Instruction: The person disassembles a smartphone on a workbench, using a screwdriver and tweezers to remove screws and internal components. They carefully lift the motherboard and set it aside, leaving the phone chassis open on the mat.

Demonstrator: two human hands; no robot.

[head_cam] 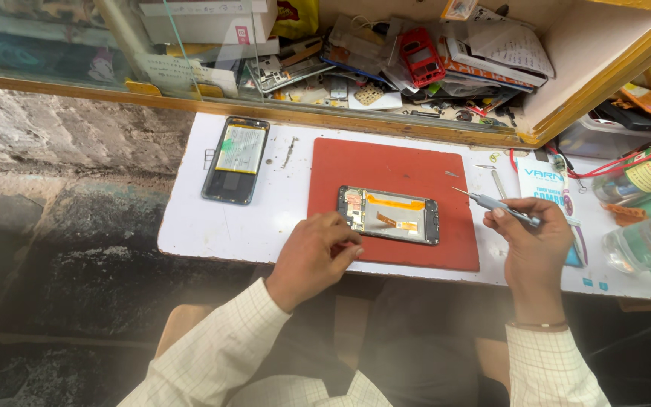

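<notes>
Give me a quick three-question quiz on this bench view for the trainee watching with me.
1. True or false: the opened phone lies on the red mat.
2. Which hand holds the screwdriver? A) left hand B) right hand C) neither
3. Fill in: the second opened phone, showing its battery, lies to the ____ of the mat on the white table.

Key
1. True; the left hand rests its fingertips at the phone's near left corner.
2. B; the right hand grips it with the tip pointing left, clear of the phone.
3. left
</notes>
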